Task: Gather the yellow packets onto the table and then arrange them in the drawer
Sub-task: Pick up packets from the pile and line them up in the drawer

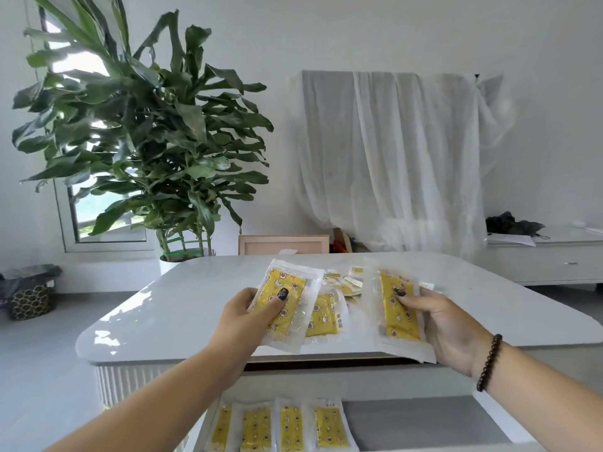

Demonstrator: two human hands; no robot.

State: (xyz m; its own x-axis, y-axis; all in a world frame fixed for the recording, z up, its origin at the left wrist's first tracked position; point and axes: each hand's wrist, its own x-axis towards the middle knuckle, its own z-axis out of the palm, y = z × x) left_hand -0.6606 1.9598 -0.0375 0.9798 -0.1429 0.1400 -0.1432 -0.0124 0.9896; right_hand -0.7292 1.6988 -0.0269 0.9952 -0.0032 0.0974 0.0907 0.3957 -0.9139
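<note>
Your left hand [243, 316] and right hand [447, 324] each pinch a yellow packet [282, 300] above the desk [182, 308], fingers clasping them flat, ready for the row in the drawer [424, 419] below.

My arms are bare, no sleeves showing. On my right wrist I wear a bracelet [489, 362] of dark round beads. My thumbnails [282, 293] look painted dark, perhaps with a pattern.
</note>
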